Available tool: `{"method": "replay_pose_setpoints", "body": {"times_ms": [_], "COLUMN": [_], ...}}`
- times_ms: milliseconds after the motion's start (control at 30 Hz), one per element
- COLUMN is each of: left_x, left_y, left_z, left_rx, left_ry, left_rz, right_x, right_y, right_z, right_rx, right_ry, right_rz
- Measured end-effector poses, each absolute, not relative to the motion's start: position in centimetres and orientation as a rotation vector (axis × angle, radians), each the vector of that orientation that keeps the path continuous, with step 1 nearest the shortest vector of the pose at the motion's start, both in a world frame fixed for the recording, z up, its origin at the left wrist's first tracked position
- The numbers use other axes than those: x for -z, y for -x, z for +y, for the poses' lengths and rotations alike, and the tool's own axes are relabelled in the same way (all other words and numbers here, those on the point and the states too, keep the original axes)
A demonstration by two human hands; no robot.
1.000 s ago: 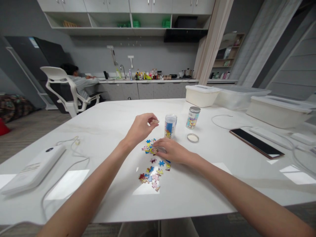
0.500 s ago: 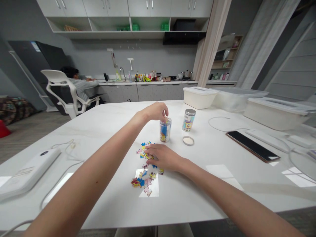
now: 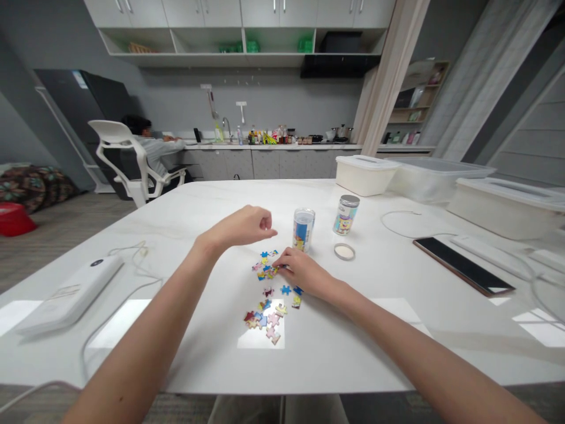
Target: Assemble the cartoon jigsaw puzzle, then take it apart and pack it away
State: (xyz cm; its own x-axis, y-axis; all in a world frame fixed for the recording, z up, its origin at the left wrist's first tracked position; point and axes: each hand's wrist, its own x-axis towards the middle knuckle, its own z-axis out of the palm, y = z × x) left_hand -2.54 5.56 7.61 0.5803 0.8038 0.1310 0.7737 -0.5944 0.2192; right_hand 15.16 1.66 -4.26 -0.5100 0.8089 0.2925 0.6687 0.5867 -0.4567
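Observation:
My left hand (image 3: 245, 227) hovers above the table, left of the open jar, its fingers loosely curled and the thumb apart; nothing shows in it. My right hand (image 3: 305, 272) is low over the table in front of the jar, fingertips pinched together at a jigsaw piece (image 3: 271, 272) in the upper cluster. The clear jar (image 3: 303, 228) stands upright without its lid, with a blue and yellow printed label. Nearer me lie more loose jigsaw pieces (image 3: 273, 320), pink, blue, red and yellow. A round lid (image 3: 344, 251) rests right of the jar.
A second jar (image 3: 346, 215) with a silver lid stands behind the round lid. To the right are a black phone (image 3: 463, 266), cables and white storage boxes (image 3: 366, 175). A white power bank (image 3: 68, 294) lies left. A person sits in a white chair (image 3: 119, 141) beyond the table.
My left hand has left the jar's mouth, moving left and down. My right fingers have drawn together at the pieces, uncovering several. The camera view has shifted slightly left.

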Motion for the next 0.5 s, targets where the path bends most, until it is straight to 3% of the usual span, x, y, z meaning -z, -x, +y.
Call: {"method": "replay_pose_setpoints", "body": {"times_ms": [200, 500], "left_x": [-3.2, -1.9], "left_y": [6.0, 3.8], "left_z": [5.9, 4.4], "left_rx": [0.112, 0.178], "left_ry": [-2.470, -2.507], "left_rz": [1.176, 1.217], "right_x": [3.9, 3.5], "right_y": [-15.3, -14.9], "right_z": [1.8, 1.0], "right_rx": [-0.462, -0.403], "right_ry": [1.217, 1.111], "right_rz": [-2.321, -2.393]}}
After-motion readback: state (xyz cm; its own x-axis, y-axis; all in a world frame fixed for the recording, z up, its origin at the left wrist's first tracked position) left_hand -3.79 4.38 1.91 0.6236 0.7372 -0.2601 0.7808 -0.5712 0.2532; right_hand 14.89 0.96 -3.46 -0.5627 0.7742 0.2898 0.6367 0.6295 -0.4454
